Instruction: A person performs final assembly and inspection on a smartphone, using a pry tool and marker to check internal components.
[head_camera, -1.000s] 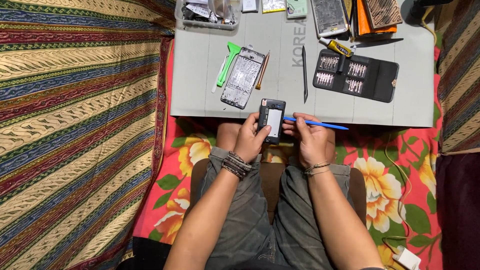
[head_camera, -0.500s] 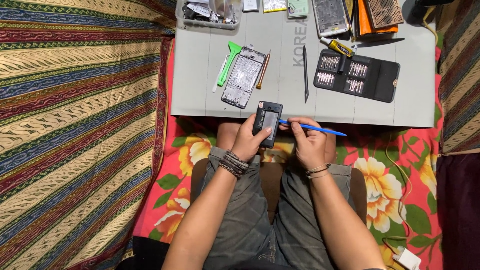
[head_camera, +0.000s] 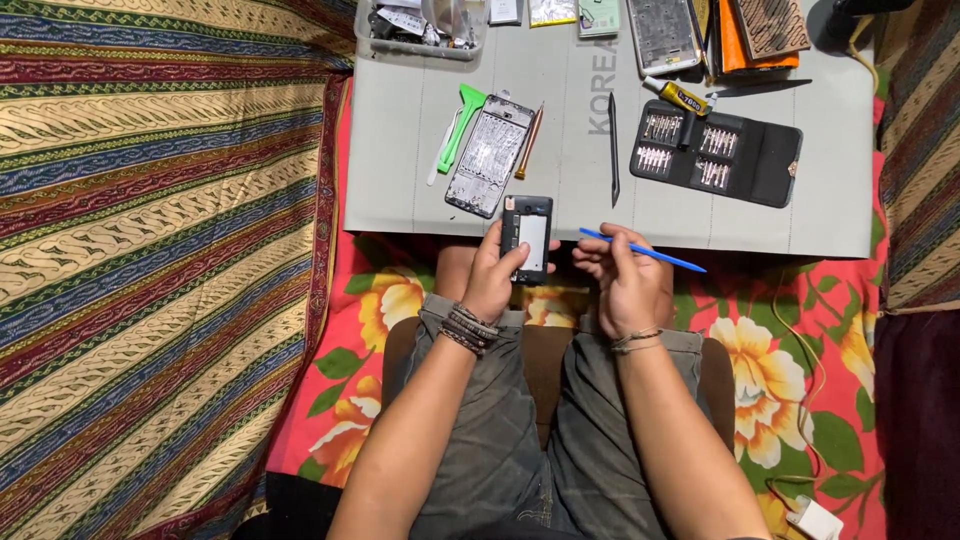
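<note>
While a phone (head_camera: 527, 238) is gripped by the left hand (head_camera: 493, 275), a blue tool (head_camera: 642, 250) (thin) is pinched by the right hand (head_camera: 625, 280).

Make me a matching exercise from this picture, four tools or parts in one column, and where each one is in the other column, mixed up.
Things:
1. opened phone
2. blue pry stick
3. green pry tool
4. black bit case

Places:
A. lying open on the right part of the grey mat
B. in the right hand
C. on the mat, left of the bare phone frame
D. in the left hand

Pairs: 1-D, 2-B, 3-C, 4-A
</note>
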